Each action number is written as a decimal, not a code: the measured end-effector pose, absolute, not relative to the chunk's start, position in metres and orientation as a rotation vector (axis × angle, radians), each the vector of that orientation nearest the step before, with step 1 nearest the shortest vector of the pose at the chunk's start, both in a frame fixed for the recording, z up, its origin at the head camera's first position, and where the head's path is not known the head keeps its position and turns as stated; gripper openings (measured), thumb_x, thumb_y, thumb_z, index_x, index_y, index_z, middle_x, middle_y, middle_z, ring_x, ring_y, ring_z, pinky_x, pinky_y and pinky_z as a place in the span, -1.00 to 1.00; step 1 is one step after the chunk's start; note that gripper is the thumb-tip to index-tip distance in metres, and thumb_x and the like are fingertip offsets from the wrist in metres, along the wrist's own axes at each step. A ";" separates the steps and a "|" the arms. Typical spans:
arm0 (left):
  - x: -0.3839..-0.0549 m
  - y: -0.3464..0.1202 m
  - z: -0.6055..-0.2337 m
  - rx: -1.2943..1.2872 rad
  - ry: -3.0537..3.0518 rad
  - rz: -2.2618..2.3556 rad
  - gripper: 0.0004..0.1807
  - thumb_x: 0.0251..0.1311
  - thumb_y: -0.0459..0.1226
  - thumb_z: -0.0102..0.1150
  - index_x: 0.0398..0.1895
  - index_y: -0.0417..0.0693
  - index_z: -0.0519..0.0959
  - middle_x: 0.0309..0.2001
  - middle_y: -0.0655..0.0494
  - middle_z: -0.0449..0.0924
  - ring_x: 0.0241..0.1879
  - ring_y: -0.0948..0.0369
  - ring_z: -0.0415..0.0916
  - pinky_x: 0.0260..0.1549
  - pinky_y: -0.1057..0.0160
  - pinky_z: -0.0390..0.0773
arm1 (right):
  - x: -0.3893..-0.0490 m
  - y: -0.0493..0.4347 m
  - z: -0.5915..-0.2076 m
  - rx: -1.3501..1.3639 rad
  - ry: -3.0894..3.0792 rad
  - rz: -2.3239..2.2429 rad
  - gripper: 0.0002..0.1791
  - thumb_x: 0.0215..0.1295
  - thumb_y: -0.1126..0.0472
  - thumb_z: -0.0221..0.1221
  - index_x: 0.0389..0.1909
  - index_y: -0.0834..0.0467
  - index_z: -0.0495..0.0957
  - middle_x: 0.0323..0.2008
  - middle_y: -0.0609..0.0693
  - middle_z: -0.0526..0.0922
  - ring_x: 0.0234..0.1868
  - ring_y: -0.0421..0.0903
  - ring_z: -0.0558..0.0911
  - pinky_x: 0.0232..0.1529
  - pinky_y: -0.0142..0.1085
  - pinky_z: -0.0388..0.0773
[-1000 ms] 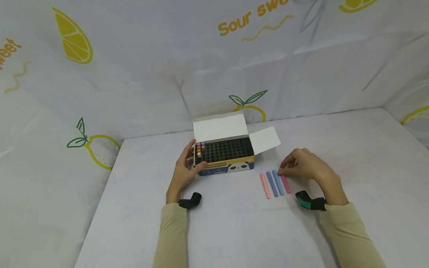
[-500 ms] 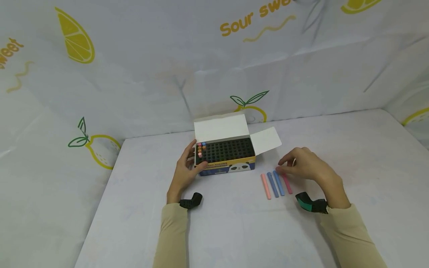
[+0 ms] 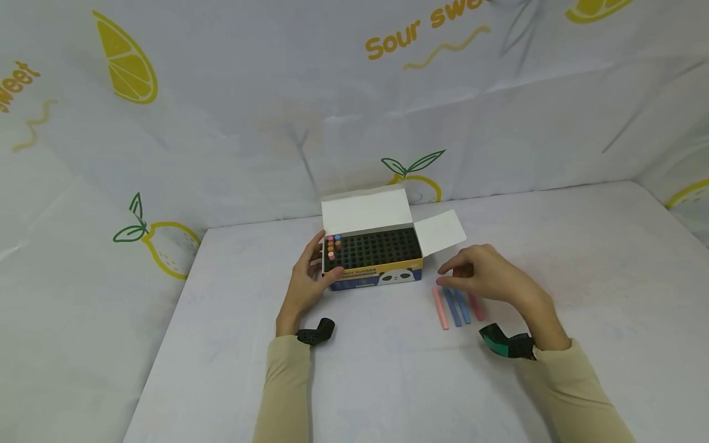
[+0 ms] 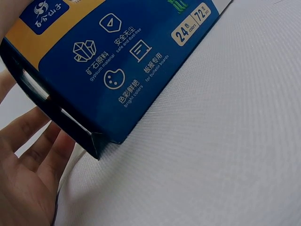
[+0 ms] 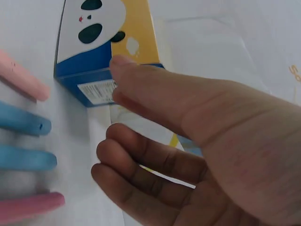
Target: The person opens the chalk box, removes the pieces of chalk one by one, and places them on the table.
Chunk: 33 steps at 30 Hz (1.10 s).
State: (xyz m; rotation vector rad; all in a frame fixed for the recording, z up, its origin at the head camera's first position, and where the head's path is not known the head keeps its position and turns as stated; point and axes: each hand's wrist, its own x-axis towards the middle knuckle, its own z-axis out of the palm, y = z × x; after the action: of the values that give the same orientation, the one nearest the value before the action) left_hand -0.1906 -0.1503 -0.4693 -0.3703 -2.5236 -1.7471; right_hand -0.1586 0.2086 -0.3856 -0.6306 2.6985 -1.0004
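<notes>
The chalk box (image 3: 368, 280), blue and yellow with a panda on its front, stands with its lid up. My left hand (image 3: 301, 286) holds its left end, thumb at the front and fingers at the side. Inside, a black holed insert (image 3: 379, 248) carries several orange, pink and blue chalks at its left. On the table lie a pale pink chalk (image 3: 440, 309), two blue chalks (image 5: 23, 157) and a deep pink chalk (image 5: 30, 207). My right hand (image 3: 487, 274) hovers over their far ends with nothing between thumb and fingers, near the pale pink one.
The raised white lid (image 3: 365, 210) leans back near the patterned backdrop (image 3: 238, 135). A white side flap (image 3: 440, 232) sticks out from the box's right end, beyond my right hand. White cloth covers the table (image 3: 376, 381).
My right hand has come off the deep pink chalk and moved left toward the pale pink one. The left hand and the box stay in place.
</notes>
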 end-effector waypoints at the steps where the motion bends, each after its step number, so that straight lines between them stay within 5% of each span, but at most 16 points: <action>1: -0.191 -0.151 -0.470 -0.366 -2.525 -1.750 -0.09 0.20 -0.07 0.43 0.57 0.46 0.18 0.38 -0.08 0.38 0.33 -0.05 0.39 0.38 -0.17 0.40 | -0.158 0.207 -0.386 -0.645 2.698 -1.019 -0.79 0.23 0.19 0.43 -0.19 0.23 0.80 -0.47 -0.09 0.68 -0.47 -0.25 0.48 -0.43 -0.43 0.47; 8: -0.192 -0.151 -0.471 -0.369 -2.523 -1.756 -0.09 0.21 -0.13 0.42 0.58 0.43 0.18 0.37 -0.10 0.39 0.31 -0.08 0.41 0.37 -0.18 0.41 | -0.156 0.192 -0.388 -0.782 2.708 -1.145 -0.88 0.20 0.28 0.44 -0.24 0.17 0.81 -0.39 -0.10 0.74 -0.42 -0.34 0.56 -0.35 -0.45 0.59; 23: -0.191 -0.150 -0.470 -0.397 -2.513 -1.738 -0.05 0.15 0.15 0.42 0.59 0.45 0.16 0.38 -0.09 0.39 0.32 -0.04 0.40 0.36 -0.18 0.43 | -0.155 0.151 -0.388 -0.896 2.770 -1.453 -0.85 0.22 0.33 0.42 -0.19 0.21 0.81 -0.42 -0.03 0.70 -0.40 -0.30 0.64 -0.33 -0.43 0.66; 33: -0.191 -0.149 -0.468 -0.360 -2.523 -1.767 -0.06 0.18 -0.06 0.45 0.59 0.41 0.16 0.37 -0.12 0.40 0.33 -0.07 0.39 0.37 -0.18 0.41 | -0.166 0.115 -0.393 -0.781 2.792 -1.638 -0.80 0.23 0.29 0.42 -0.14 0.28 0.79 -0.38 0.07 0.72 -0.37 -0.15 0.67 -0.32 -0.45 0.64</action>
State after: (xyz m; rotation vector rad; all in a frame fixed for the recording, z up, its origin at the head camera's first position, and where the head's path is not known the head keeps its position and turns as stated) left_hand -0.1907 -0.1493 -0.4685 -0.3596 -2.5231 -1.7672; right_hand -0.1659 0.1154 -0.3929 -0.7811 2.7921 -1.6377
